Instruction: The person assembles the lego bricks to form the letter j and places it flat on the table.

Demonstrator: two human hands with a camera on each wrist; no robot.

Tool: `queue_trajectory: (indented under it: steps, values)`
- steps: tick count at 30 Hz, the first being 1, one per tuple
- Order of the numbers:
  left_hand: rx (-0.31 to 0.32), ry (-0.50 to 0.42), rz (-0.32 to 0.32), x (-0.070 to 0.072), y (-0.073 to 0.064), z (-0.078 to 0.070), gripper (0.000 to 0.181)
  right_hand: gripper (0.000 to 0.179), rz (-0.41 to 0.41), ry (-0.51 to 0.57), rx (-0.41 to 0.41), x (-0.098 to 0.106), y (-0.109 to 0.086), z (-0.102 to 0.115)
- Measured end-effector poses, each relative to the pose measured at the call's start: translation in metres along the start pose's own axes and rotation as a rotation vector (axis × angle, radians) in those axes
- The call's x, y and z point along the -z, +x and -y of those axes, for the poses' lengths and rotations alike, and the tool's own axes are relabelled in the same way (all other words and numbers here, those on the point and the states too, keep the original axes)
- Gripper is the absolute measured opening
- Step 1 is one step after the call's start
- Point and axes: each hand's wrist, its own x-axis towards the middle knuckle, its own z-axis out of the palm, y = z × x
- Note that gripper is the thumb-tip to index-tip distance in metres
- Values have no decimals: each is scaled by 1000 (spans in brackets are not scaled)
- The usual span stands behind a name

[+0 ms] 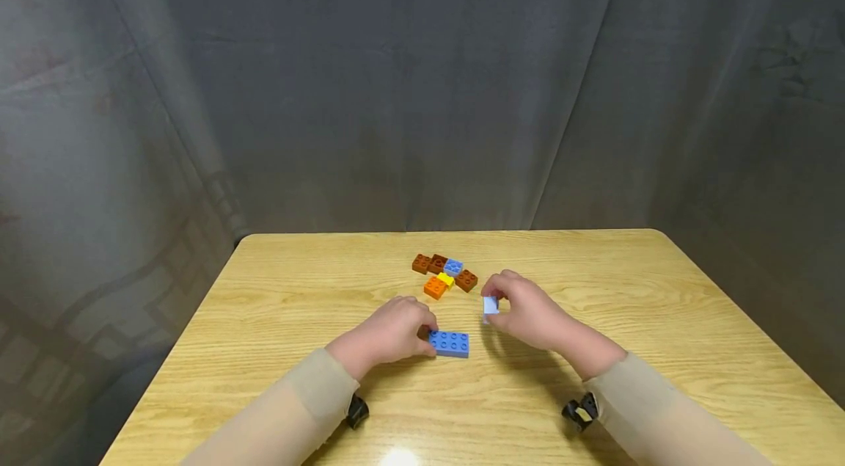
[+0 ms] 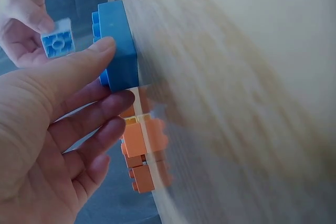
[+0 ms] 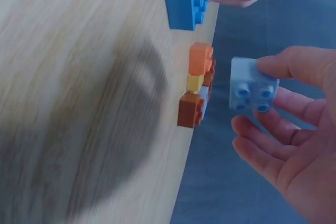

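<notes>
A long blue toy brick (image 1: 452, 345) with two rows of studs rests on the table, studs upward. My left hand (image 1: 394, 332) grips its left end, the thumb on the near side and fingers on the far side. My right hand (image 1: 531, 312) pinches a small light blue brick (image 1: 490, 305) between thumb and fingers, to the right of the long brick. In the right wrist view this light blue brick (image 3: 252, 84) is held clear of the table, turned on its side. The left wrist view shows its hollow underside, and the two bricks are apart.
Farther back lies a loose cluster: three brown bricks (image 1: 466, 280), a light blue one (image 1: 452, 267) with its hollow underside up, an orange one (image 1: 435, 288) and a yellow one (image 1: 447, 279). The wooden table (image 1: 297, 268) ends at a grey curtain (image 1: 396, 84).
</notes>
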Motion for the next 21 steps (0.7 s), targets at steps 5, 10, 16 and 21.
queue_trajectory:
  steps: [5,10,16,21]
  values:
    - [-4,1,-6,-1,0,0,28,28,77,-18,71,-5,-3,6]
    - [-12,-12,-14,-1,0,0,27,38,144,-1,44,-15,-3,13]
    - [-15,-11,-18,-1,0,1,27,35,152,21,46,-26,-3,17]
    - [-12,-15,-20,0,0,1,27,36,135,15,66,-30,-4,16]
